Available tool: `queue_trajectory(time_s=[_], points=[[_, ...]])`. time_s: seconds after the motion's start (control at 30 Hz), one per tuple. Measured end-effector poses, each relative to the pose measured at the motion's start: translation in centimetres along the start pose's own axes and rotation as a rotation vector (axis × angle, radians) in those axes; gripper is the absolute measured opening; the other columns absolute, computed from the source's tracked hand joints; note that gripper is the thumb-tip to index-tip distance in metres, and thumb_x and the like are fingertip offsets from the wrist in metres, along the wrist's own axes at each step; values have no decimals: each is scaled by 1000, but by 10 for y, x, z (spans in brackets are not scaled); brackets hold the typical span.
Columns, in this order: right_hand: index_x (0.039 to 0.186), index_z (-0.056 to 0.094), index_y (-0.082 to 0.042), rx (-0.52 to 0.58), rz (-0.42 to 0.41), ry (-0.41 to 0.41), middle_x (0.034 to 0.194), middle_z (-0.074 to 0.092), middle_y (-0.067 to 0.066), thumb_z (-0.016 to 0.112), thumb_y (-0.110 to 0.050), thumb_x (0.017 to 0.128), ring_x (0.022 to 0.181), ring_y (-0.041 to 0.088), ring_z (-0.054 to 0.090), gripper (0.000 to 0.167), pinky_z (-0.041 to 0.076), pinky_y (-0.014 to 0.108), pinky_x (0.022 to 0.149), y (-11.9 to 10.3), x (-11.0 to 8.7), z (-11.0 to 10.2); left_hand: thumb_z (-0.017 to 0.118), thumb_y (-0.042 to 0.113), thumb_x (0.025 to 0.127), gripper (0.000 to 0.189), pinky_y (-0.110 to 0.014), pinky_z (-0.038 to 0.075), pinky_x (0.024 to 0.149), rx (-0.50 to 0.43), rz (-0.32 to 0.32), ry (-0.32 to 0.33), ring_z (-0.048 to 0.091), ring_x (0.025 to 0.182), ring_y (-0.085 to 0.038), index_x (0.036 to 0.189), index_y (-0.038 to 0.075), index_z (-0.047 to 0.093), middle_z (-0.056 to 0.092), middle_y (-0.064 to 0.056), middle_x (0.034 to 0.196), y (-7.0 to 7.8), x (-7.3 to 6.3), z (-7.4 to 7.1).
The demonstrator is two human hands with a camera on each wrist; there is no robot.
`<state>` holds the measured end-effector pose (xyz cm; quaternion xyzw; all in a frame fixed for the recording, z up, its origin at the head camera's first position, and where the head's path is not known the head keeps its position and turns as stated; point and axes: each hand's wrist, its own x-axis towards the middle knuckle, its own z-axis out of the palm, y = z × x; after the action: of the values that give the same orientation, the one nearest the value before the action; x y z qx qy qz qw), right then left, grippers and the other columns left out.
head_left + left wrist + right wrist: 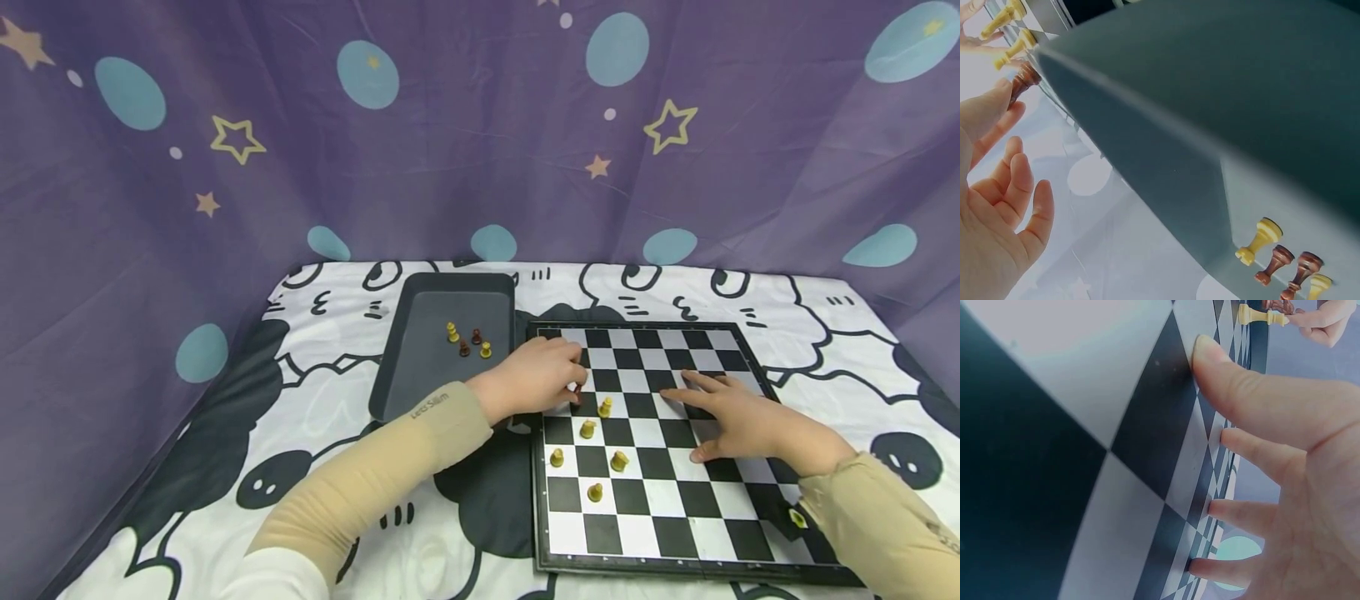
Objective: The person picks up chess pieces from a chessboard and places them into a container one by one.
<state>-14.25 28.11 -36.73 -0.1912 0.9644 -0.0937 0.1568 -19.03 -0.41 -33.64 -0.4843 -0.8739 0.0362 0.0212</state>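
Note:
My left hand (542, 377) reaches over the left side of the chessboard (663, 500) and pinches a brown chess piece (1024, 80) between thumb and forefinger. Its other fingers are loosely bent in the left wrist view. In the head view most of that piece is hidden behind the fingers. Close by on the board stand several yellow chess pieces, the nearest one (605, 407) just right of the fingertips. On the right half of the board my right hand (738, 417) lies with fingers spread, fingertips at the squares and nothing held.
Left of the board is a dark grey tray (390, 367) holding several yellow and brown pieces, among them a yellow one (452, 332) and a brown one (464, 348). A small black object (787, 521) overlaps the board by the right sleeve. A patterned cloth (330, 475) covers the table.

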Motion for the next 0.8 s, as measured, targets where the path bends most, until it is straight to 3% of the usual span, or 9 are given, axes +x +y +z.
queue_trajectory(time_s=[0.3,0.8], points=[[137,50,-18,1,-4,-1,145,30,32,83,-42,60,121,68,26,88,27,75,92,0,0,0,65,38,88,20,-26,39,69,21,-2,22,51,82,-13,102,25,71,58,2,96,-4,-6,-1],[137,49,-17,0,-5,-7,145,30,32,84,-42,61,121,68,26,88,28,75,90,-1,0,0,65,36,89,18,-28,43,74,30,-15,27,54,86,-15,101,24,71,59,1,97,-9,-17,-8]])
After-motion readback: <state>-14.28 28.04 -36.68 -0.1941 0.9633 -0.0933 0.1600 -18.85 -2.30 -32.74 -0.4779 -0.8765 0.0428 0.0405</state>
